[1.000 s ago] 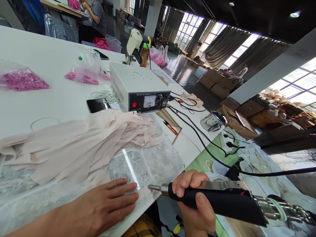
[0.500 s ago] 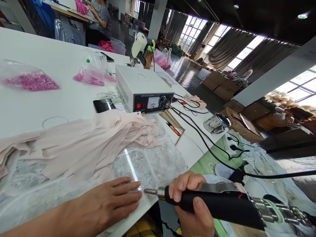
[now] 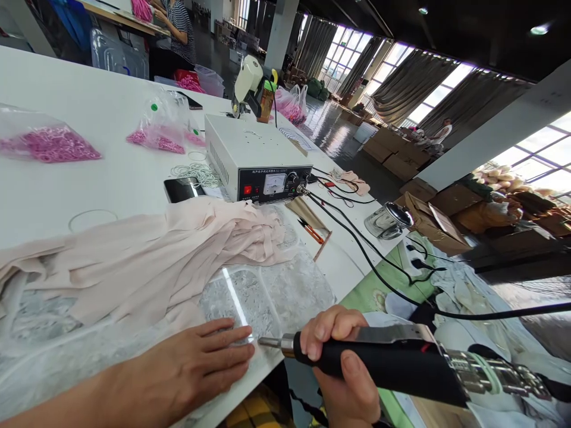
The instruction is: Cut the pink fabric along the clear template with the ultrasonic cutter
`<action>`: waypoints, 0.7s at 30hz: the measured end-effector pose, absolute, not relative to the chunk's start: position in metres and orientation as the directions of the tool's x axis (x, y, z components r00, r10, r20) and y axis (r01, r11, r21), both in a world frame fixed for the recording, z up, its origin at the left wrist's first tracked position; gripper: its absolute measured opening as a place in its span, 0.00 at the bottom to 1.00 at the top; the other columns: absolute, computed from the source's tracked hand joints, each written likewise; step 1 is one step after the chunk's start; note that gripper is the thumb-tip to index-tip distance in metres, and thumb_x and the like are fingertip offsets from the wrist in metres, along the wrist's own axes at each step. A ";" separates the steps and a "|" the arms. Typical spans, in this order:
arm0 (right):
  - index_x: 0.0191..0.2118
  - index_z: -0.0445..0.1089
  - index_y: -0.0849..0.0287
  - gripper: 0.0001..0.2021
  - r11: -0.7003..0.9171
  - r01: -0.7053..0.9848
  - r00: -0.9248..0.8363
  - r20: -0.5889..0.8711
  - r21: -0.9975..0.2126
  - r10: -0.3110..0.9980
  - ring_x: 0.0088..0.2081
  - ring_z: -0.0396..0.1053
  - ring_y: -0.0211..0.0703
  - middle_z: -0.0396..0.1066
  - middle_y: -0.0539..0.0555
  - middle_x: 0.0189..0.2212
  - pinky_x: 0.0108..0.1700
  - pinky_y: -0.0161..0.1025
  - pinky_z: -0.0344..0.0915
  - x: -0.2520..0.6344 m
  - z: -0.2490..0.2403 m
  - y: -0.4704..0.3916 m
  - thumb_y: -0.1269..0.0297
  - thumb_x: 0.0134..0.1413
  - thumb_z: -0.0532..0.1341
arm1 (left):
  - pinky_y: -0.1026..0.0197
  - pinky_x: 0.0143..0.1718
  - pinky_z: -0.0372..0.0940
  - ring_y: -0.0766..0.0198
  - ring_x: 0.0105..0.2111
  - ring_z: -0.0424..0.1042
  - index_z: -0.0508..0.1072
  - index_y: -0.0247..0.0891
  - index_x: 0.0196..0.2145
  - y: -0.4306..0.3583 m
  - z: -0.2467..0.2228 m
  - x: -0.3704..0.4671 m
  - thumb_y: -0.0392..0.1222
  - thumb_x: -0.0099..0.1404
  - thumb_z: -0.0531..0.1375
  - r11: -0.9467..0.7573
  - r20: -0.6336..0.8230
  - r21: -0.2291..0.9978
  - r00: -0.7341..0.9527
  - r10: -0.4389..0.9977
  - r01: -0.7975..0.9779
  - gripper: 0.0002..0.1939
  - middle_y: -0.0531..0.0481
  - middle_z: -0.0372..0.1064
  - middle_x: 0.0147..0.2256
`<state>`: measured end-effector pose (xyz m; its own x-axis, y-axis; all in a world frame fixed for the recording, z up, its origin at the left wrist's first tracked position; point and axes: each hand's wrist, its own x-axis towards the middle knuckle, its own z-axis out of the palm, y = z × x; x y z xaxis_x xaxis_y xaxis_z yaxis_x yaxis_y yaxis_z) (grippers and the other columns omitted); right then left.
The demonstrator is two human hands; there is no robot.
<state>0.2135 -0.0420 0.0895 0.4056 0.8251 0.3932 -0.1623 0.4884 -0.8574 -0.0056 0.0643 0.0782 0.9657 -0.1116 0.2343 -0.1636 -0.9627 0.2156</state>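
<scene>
My right hand [image 3: 341,362] is closed round the black handle of an ultrasonic welding gun [image 3: 379,364], whose thin metal tip points left over the table edge. Flat on the grey marbled mat [image 3: 303,285] lies my left hand [image 3: 205,362], fingers stretched out, its fingertips close to the metal tip. Beyond that hand a heap of pale pink fabric strips [image 3: 147,255] spreads across the mat. At the back of the mat stands a white welder box [image 3: 259,157] with a black front panel, a dial and a lit red switch.
Orange snips [image 3: 311,230] lie beside the box, near a glass mug [image 3: 388,221]. A phone [image 3: 182,189] and white cord [image 3: 196,173] are left of it. Bags of pink pieces [image 3: 49,139] lie farther back. Black cables [image 3: 357,238] run rightward. A person [image 3: 176,32] sits at another table.
The whole view has shifted slightly. Both hands and the welding gun keep nearly the same place relative to the mat.
</scene>
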 end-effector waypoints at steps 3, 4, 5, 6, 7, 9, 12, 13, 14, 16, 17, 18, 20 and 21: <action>0.34 0.69 0.54 0.07 0.500 -0.187 0.460 0.375 -0.846 0.805 0.21 0.65 0.35 0.65 0.47 0.27 0.23 0.35 0.66 0.215 0.093 -0.045 0.57 0.56 0.61 | 0.55 0.68 0.52 0.53 0.63 0.64 0.70 0.32 0.59 0.063 0.077 -0.007 0.30 0.69 0.54 -0.969 0.227 0.180 0.966 -0.125 -0.168 0.22 0.47 0.68 0.61; 0.34 0.69 0.54 0.07 0.499 -0.193 0.465 0.369 -0.845 0.805 0.20 0.64 0.35 0.65 0.47 0.27 0.22 0.35 0.65 0.215 0.094 -0.047 0.57 0.56 0.61 | 0.54 0.67 0.53 0.53 0.63 0.65 0.70 0.32 0.59 0.063 0.076 -0.007 0.30 0.69 0.54 -0.971 0.225 0.169 0.966 -0.129 -0.169 0.22 0.47 0.68 0.61; 0.33 0.69 0.53 0.07 0.499 -0.195 0.463 0.370 -0.844 0.806 0.20 0.63 0.34 0.65 0.47 0.27 0.21 0.35 0.64 0.214 0.095 -0.048 0.57 0.56 0.61 | 0.54 0.67 0.53 0.53 0.63 0.65 0.70 0.32 0.59 0.062 0.076 -0.008 0.29 0.69 0.54 -0.972 0.224 0.161 0.966 -0.131 -0.169 0.22 0.47 0.67 0.62; 0.33 0.69 0.53 0.07 0.495 -0.193 0.453 0.370 -0.847 0.811 0.19 0.63 0.35 0.65 0.47 0.27 0.21 0.35 0.64 0.214 0.095 -0.049 0.57 0.56 0.61 | 0.54 0.67 0.53 0.53 0.63 0.65 0.70 0.32 0.59 0.062 0.075 -0.008 0.29 0.69 0.54 -0.974 0.223 0.156 0.966 -0.129 -0.166 0.22 0.47 0.67 0.62; 0.33 0.69 0.53 0.07 0.489 -0.188 0.442 0.371 -0.852 0.817 0.19 0.63 0.35 0.65 0.47 0.27 0.20 0.35 0.64 0.214 0.095 -0.050 0.57 0.56 0.61 | 0.54 0.67 0.53 0.53 0.63 0.64 0.70 0.32 0.59 0.062 0.075 -0.008 0.29 0.69 0.54 -0.975 0.221 0.152 0.967 -0.126 -0.162 0.22 0.47 0.67 0.62; 0.34 0.68 0.52 0.07 0.475 -0.173 0.420 0.371 -0.863 0.828 0.19 0.63 0.35 0.65 0.47 0.27 0.21 0.36 0.65 0.213 0.094 -0.051 0.56 0.57 0.61 | 0.54 0.67 0.53 0.53 0.64 0.64 0.70 0.32 0.59 0.062 0.074 -0.008 0.29 0.68 0.54 -0.977 0.211 0.145 0.969 -0.125 -0.158 0.23 0.47 0.66 0.62; 0.35 0.68 0.52 0.07 0.468 -0.171 0.393 0.375 -0.867 0.839 0.20 0.64 0.35 0.65 0.47 0.28 0.22 0.36 0.66 0.212 0.092 -0.052 0.55 0.59 0.60 | 0.53 0.67 0.53 0.52 0.65 0.62 0.69 0.32 0.61 0.062 0.074 -0.008 0.29 0.68 0.54 -0.979 0.181 0.126 0.974 -0.138 -0.163 0.24 0.48 0.63 0.64; 0.36 0.68 0.52 0.07 0.469 -0.177 0.384 0.378 -0.865 0.842 0.20 0.64 0.35 0.65 0.47 0.29 0.23 0.36 0.67 0.213 0.091 -0.053 0.55 0.60 0.60 | 0.53 0.67 0.53 0.51 0.65 0.61 0.68 0.32 0.61 0.062 0.074 -0.008 0.30 0.68 0.55 -0.979 0.167 0.117 0.975 -0.145 -0.166 0.24 0.48 0.63 0.64; 0.36 0.68 0.52 0.07 0.468 -0.186 0.374 0.379 -0.864 0.847 0.21 0.64 0.35 0.66 0.47 0.29 0.24 0.36 0.67 0.213 0.090 -0.053 0.55 0.60 0.60 | 0.52 0.67 0.53 0.51 0.65 0.61 0.68 0.32 0.61 0.062 0.074 -0.008 0.30 0.68 0.55 -0.980 0.155 0.109 0.977 -0.149 -0.167 0.24 0.48 0.62 0.65; 0.38 0.69 0.52 0.07 0.468 -0.196 0.355 0.383 -0.862 0.853 0.22 0.66 0.35 0.66 0.48 0.30 0.25 0.37 0.68 0.214 0.088 -0.055 0.56 0.61 0.60 | 0.52 0.67 0.54 0.50 0.65 0.61 0.68 0.32 0.61 0.062 0.074 -0.007 0.29 0.68 0.54 -0.981 0.143 0.104 0.978 -0.149 -0.165 0.24 0.48 0.62 0.65; 0.38 0.68 0.52 0.06 0.467 -0.194 0.347 0.385 -0.863 0.855 0.23 0.66 0.36 0.66 0.48 0.30 0.25 0.37 0.68 0.214 0.088 -0.055 0.56 0.61 0.60 | 0.51 0.66 0.54 0.50 0.65 0.62 0.68 0.32 0.61 0.061 0.074 -0.007 0.29 0.67 0.54 -0.981 0.148 0.107 0.978 -0.144 -0.161 0.24 0.48 0.63 0.64; 0.38 0.68 0.52 0.06 0.466 -0.188 0.340 0.388 -0.864 0.857 0.23 0.66 0.37 0.66 0.48 0.30 0.25 0.37 0.68 0.215 0.087 -0.056 0.56 0.61 0.60 | 0.51 0.66 0.55 0.50 0.64 0.63 0.69 0.32 0.60 0.061 0.074 -0.007 0.29 0.67 0.53 -0.981 0.158 0.112 0.978 -0.138 -0.157 0.24 0.48 0.64 0.64; 0.38 0.68 0.51 0.06 0.454 -0.178 0.331 0.382 -0.873 0.863 0.24 0.67 0.37 0.66 0.48 0.30 0.26 0.38 0.68 0.215 0.087 -0.057 0.56 0.62 0.60 | 0.52 0.66 0.54 0.51 0.63 0.64 0.70 0.32 0.59 0.060 0.073 -0.006 0.28 0.68 0.52 -0.980 0.189 0.131 0.974 -0.122 -0.148 0.23 0.48 0.66 0.62; 0.38 0.68 0.51 0.06 0.453 -0.174 0.334 0.380 -0.875 0.863 0.23 0.66 0.37 0.66 0.48 0.30 0.25 0.38 0.68 0.215 0.087 -0.056 0.56 0.61 0.60 | 0.53 0.67 0.54 0.52 0.63 0.64 0.71 0.32 0.58 0.060 0.073 -0.006 0.28 0.69 0.52 -0.979 0.209 0.142 0.972 -0.112 -0.144 0.22 0.48 0.67 0.62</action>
